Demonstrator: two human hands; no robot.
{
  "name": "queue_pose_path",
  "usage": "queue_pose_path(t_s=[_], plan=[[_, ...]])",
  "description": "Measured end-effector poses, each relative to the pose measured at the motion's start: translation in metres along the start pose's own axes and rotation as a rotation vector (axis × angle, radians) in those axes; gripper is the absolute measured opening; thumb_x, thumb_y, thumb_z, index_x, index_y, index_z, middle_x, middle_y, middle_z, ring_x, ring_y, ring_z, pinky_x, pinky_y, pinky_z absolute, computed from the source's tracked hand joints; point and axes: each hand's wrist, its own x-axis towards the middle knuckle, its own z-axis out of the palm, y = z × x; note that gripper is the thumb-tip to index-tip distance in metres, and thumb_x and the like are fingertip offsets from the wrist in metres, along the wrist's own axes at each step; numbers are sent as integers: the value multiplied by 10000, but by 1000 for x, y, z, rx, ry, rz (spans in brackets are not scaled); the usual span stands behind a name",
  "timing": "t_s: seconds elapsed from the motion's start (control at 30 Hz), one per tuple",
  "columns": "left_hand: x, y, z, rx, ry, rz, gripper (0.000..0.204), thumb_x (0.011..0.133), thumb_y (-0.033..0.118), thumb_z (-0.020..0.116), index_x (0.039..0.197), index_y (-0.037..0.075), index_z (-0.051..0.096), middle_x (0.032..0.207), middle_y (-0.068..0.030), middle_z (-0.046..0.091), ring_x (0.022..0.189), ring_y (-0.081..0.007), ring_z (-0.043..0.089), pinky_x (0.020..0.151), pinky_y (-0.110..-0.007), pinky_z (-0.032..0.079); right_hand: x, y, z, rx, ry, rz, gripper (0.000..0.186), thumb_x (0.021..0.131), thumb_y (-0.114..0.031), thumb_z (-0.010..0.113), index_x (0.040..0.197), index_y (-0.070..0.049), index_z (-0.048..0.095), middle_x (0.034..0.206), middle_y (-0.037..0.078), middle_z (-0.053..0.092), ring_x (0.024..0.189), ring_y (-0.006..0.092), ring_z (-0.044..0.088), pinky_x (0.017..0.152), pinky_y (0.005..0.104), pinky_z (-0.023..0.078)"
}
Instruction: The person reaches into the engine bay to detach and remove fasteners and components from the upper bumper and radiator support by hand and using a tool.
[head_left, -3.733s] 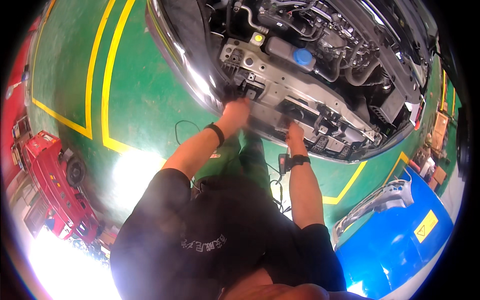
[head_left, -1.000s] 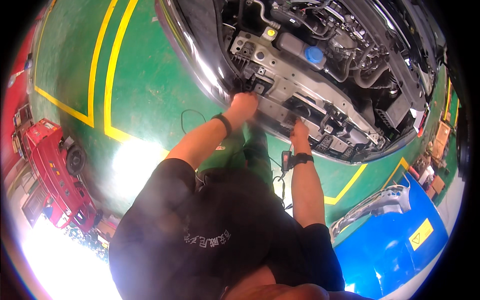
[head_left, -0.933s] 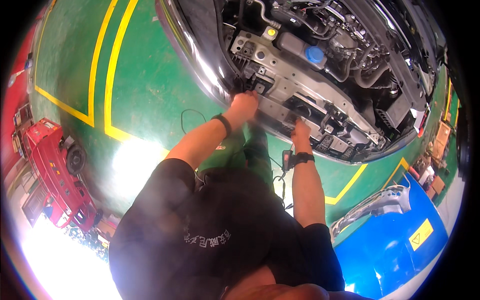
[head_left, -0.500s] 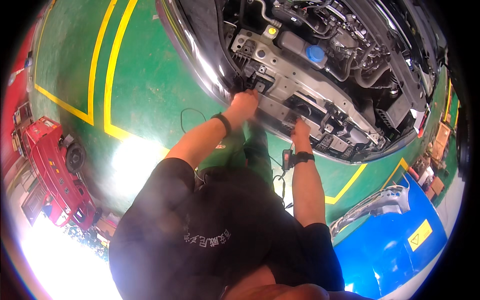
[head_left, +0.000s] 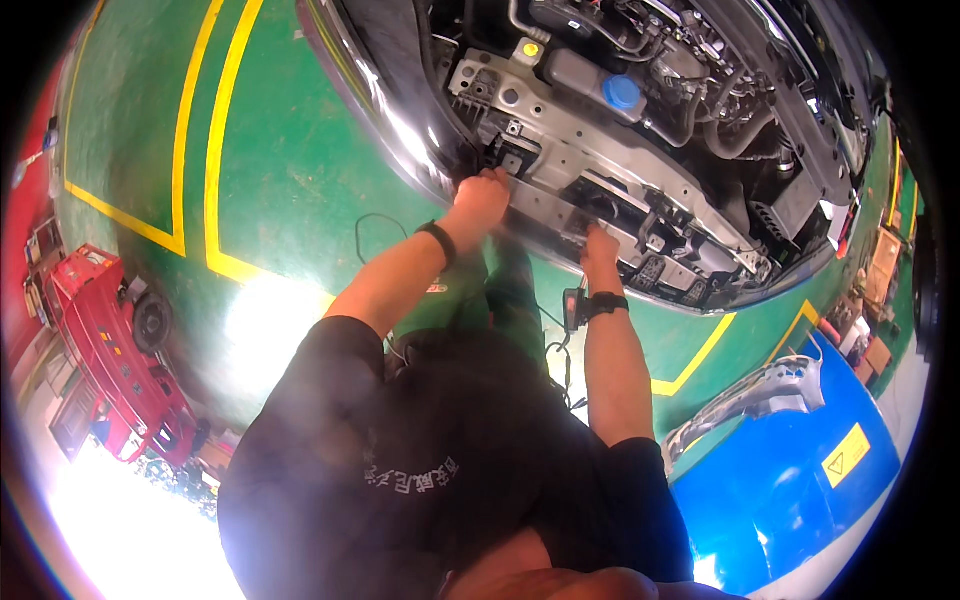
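Note:
A dark car [head_left: 400, 130] stands in front of me with its engine bay [head_left: 700, 75] exposed. My left hand [head_left: 483, 196] is closed at the car's front edge, beside the left end of a grey metal bar [head_left: 545, 208]. Further right along that edge, my right hand [head_left: 600, 246] has its fingers curled in at the bar's lower side. What lies inside either hand is hidden by the fingers. Dark bands circle both wrists, and a small black device [head_left: 574, 309] with a cable hangs by the right one.
A reservoir with a blue cap [head_left: 622, 92] and a yellow cap [head_left: 531, 49] sit behind the front panel [head_left: 580, 150]. A blue car panel [head_left: 790, 490] lies at the lower right. The green floor [head_left: 300, 130] carries yellow lines. A red wheeled machine [head_left: 110, 350] stands at far left.
The car has shifted slightly up and left in view. Both hands stay at its front edge, with the left a little further left; their grip looks much the same.

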Motion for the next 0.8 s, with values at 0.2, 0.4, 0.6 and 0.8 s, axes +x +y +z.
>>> queue_pose_path(t_s=[0.2, 0.4, 0.6, 0.8], plan=[[2, 2, 9, 59, 60, -19, 292, 807, 159, 572, 1018, -41, 535, 818, -136, 633, 708, -248, 676, 524, -356, 550, -15, -10, 0, -43, 20, 43, 180, 830, -219, 613, 807, -41, 594, 630, 63, 478, 467, 173, 447, 384, 335, 296], [6, -5, 14, 28, 50, 0, 239, 808, 139, 549, 975, -32, 530, 797, -147, 636, 704, -258, 676, 555, -360, 556, 10, 5, 2, -5, 63, 12, 280, 791, -281, 658, 826, -5, 633, 660, 88, 532, 497, 185, 490, 422, 345, 356], [1, 3, 4, 59, 88, -16, 246, 811, 141, 542, 977, -40, 526, 788, -145, 634, 702, -263, 676, 562, -353, 558, -8, -7, 0, -2, 16, 50, 197, 830, -220, 628, 850, -26, 603, 622, 82, 464, 493, 196, 448, 423, 358, 308], [6, -2, 12, 32, 69, -5, 226, 812, 126, 527, 971, -36, 530, 781, -151, 636, 686, -270, 677, 546, -367, 555, -15, -11, 1, 16, 56, 63, 207, 816, -206, 647, 842, -6, 600, 620, 88, 469, 486, 196, 447, 422, 360, 313]])
